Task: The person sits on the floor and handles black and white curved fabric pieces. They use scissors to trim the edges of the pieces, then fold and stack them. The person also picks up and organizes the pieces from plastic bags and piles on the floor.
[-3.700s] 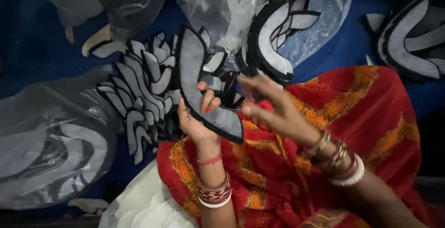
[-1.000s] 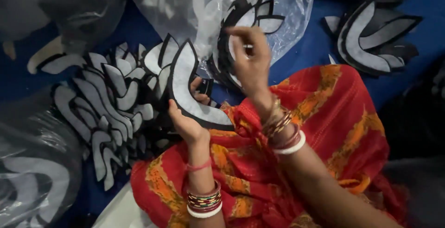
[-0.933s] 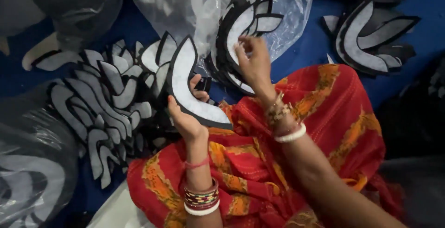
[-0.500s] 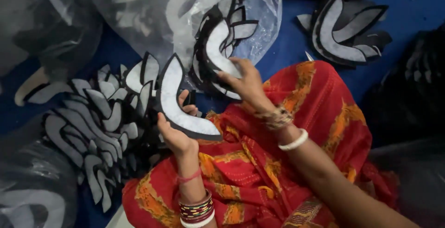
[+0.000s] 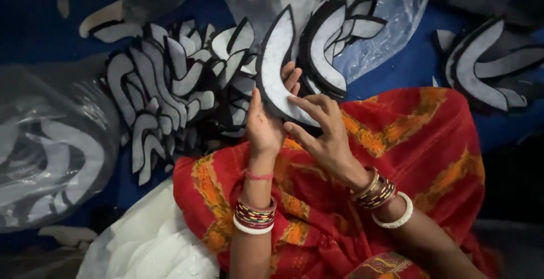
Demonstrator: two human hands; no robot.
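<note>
Grip of the left hand [image 5: 265,125]: thumb and fingers pinched on the lower inner edge of a curved, crescent-shaped piece of grey material with a black border [image 5: 276,69], held upright over the lap. Grip of the right hand [image 5: 324,137]: fingers spread, index and middle fingertips pressed flat on the lower tail of the same piece, not closed around it.

Located between both hands, just above the red and orange patterned cloth [image 5: 396,160] across the lap, in front of a clear plastic bag holding more grey-and-black crescent pieces [image 5: 331,46].

Advice for the step, as a judgement: best kept pinched low with the left hand, so the long tip stays free and visible. Better smoothed or checked from the held end outward with the right fingertips, with light pressure, since the thin piece looks likely to bend or crease. Worth keeping apart from the spread pile of similar grey-and-black pieces [image 5: 164,92] on the blue sheet [image 5: 419,69], to avoid mixing. Also nearby: another bagged bundle [image 5: 51,154] at far left, and a white cloth [image 5: 147,245] beside the knee.
</note>
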